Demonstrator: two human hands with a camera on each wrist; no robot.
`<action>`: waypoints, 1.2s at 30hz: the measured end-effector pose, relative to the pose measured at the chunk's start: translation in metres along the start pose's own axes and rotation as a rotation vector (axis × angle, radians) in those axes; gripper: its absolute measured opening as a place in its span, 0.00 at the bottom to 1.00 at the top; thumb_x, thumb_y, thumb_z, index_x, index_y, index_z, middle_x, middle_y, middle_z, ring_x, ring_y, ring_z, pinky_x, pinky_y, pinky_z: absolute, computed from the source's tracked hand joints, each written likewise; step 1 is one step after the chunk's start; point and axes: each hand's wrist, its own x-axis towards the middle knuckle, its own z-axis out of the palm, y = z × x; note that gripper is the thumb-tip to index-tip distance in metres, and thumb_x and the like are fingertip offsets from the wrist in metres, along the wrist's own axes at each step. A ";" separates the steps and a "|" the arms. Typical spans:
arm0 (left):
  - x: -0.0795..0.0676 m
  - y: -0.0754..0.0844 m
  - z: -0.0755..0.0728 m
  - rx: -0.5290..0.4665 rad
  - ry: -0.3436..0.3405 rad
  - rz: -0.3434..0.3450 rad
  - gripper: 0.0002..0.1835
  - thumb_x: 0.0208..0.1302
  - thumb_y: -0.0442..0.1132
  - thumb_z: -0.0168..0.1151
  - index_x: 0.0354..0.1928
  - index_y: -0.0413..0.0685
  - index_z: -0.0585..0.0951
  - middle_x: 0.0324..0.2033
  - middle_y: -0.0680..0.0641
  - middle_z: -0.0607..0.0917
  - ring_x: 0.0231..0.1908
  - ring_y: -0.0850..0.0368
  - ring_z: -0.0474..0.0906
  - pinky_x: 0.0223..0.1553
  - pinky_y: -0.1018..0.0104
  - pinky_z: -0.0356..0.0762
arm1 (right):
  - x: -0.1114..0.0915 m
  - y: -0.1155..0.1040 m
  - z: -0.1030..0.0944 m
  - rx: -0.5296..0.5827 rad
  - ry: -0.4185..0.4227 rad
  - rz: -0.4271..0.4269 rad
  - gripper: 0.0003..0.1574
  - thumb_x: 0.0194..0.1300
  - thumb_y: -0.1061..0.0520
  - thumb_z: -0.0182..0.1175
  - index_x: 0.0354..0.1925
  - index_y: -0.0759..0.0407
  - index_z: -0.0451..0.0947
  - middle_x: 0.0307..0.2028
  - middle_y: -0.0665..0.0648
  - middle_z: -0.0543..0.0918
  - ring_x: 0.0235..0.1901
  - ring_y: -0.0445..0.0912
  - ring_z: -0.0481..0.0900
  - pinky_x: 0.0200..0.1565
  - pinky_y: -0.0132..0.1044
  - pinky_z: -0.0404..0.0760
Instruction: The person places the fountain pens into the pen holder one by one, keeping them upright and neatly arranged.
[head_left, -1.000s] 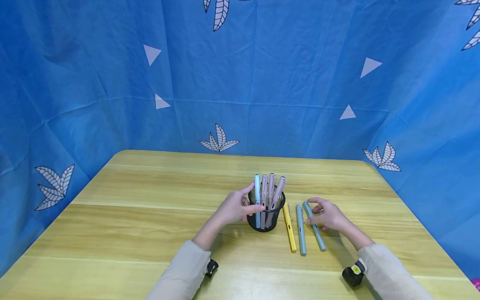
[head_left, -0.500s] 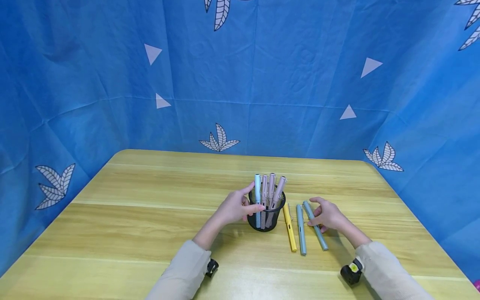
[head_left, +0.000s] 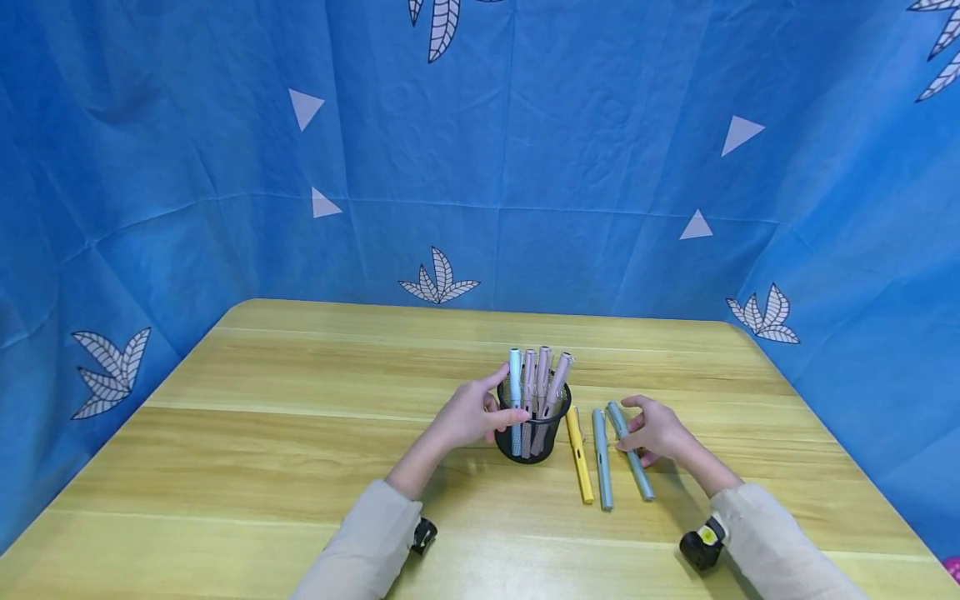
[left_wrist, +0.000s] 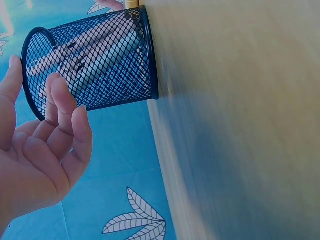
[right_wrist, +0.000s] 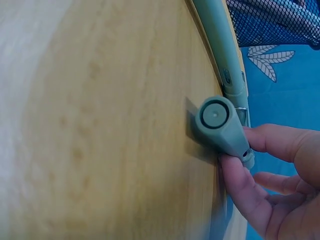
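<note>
My left hand (head_left: 467,412) holds the rim of a black mesh pen holder (left_wrist: 107,92), thumb on the near side. Inside stand a light blue pen (head_left: 514,379) and several mauve pens (head_left: 542,371), caps up. To the right, my right hand (head_left: 658,429) pinches a grey-green pen (right_wrist: 227,131) between thumb and fingers. That pen lies slanted on the table, its end towards the right wrist camera. A second grey-green pen (head_left: 602,467) lies just left of it. Between that pen and the holder lies a yellow pen (head_left: 581,462).
The wooden table (head_left: 247,433) has rounded far corners. A blue patterned cloth (head_left: 585,150) hangs behind it and at both sides. Black wrist cameras (head_left: 701,550) sit below both sleeves, close to the tabletop.
My right hand's thumb and fingers have closed on the right-hand pen, which has shifted very slightly. The left hand and the pen holder have stayed put.
</note>
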 end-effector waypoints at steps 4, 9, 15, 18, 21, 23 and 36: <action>0.000 0.000 0.000 0.004 0.001 0.001 0.43 0.56 0.48 0.62 0.68 0.50 0.51 0.20 0.36 0.79 0.17 0.39 0.75 0.28 0.65 0.73 | 0.000 0.001 -0.001 0.047 -0.002 0.005 0.45 0.46 0.72 0.64 0.60 0.73 0.54 0.29 0.60 0.70 0.18 0.45 0.73 0.19 0.40 0.77; 0.000 0.000 0.000 -0.004 0.002 0.006 0.43 0.56 0.48 0.62 0.68 0.49 0.51 0.20 0.36 0.79 0.17 0.39 0.75 0.29 0.66 0.74 | 0.000 0.002 -0.003 0.094 -0.013 0.010 0.44 0.48 0.72 0.62 0.61 0.72 0.53 0.30 0.60 0.70 0.19 0.45 0.74 0.20 0.40 0.78; 0.000 -0.001 0.000 -0.015 0.001 0.008 0.44 0.55 0.48 0.63 0.68 0.48 0.51 0.21 0.35 0.79 0.18 0.38 0.75 0.28 0.66 0.74 | 0.001 0.000 -0.006 0.214 -0.073 -0.011 0.47 0.51 0.73 0.59 0.65 0.71 0.46 0.30 0.60 0.69 0.22 0.46 0.76 0.22 0.44 0.79; 0.001 -0.001 0.000 -0.015 0.001 0.009 0.44 0.54 0.49 0.63 0.68 0.48 0.51 0.21 0.36 0.79 0.18 0.38 0.75 0.28 0.66 0.74 | 0.000 -0.001 -0.009 0.294 -0.108 -0.028 0.49 0.53 0.73 0.57 0.66 0.70 0.41 0.32 0.61 0.69 0.24 0.47 0.77 0.24 0.45 0.79; 0.001 -0.002 0.000 -0.016 0.000 0.011 0.44 0.54 0.49 0.63 0.68 0.48 0.51 0.21 0.36 0.79 0.17 0.38 0.75 0.26 0.66 0.73 | 0.000 -0.002 -0.010 0.361 -0.118 -0.032 0.48 0.54 0.74 0.54 0.67 0.69 0.40 0.33 0.62 0.68 0.27 0.49 0.78 0.26 0.45 0.79; 0.001 -0.002 0.000 -0.012 -0.001 0.010 0.44 0.54 0.49 0.63 0.68 0.48 0.51 0.21 0.36 0.79 0.17 0.39 0.75 0.24 0.66 0.73 | 0.000 -0.003 -0.011 0.387 -0.123 -0.037 0.49 0.54 0.74 0.53 0.67 0.69 0.38 0.33 0.62 0.67 0.29 0.49 0.78 0.26 0.45 0.79; 0.001 -0.003 0.000 -0.008 -0.002 0.011 0.44 0.54 0.49 0.63 0.68 0.47 0.51 0.21 0.36 0.79 0.17 0.39 0.75 0.22 0.64 0.73 | -0.003 -0.010 -0.013 0.534 -0.149 -0.073 0.52 0.53 0.75 0.50 0.68 0.64 0.33 0.31 0.61 0.68 0.32 0.51 0.78 0.27 0.44 0.79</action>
